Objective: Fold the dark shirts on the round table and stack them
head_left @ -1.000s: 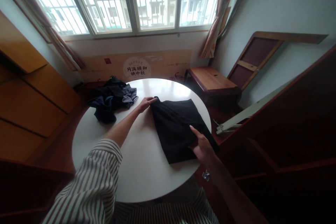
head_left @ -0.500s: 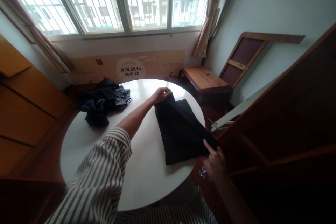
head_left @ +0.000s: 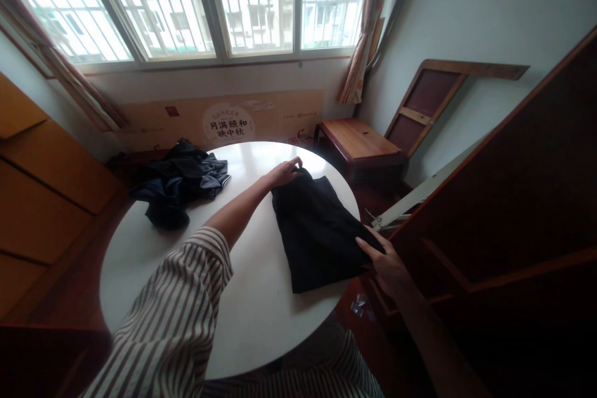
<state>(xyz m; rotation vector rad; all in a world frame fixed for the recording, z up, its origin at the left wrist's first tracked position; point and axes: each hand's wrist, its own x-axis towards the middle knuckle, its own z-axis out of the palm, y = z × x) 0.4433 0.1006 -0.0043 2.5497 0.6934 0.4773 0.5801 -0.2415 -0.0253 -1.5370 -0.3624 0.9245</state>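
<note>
A folded black garment [head_left: 317, 230], perhaps trousers, lies on the right part of the round white table [head_left: 252, 323]. At its far edge my left hand [head_left: 285, 173] is closed on the cloth, the thumb and fingers pinching the top corner. My right hand [head_left: 385, 261] grips the right-hand edge, with the thumb on top and the other fingers partly hidden under the fabric. That edge is lifted and reaches past the table's rim. The cloth between both hands looks slightly slack.
A heap of dark clothes [head_left: 180, 183] rests at the table's far left. Beyond the table stands a low wooden stool-like table [head_left: 359, 140]. A dark wooden panel [head_left: 504, 224] rises close on the right, and orange cabinets [head_left: 46, 217] line the left. Small clear scraps [head_left: 358, 306] lie on the floor.
My right hand has shifted slightly up, its fingers now spread further along and beneath the garment's edge. My left hand keeps its hold at the far corner. The view has turned a little.
</note>
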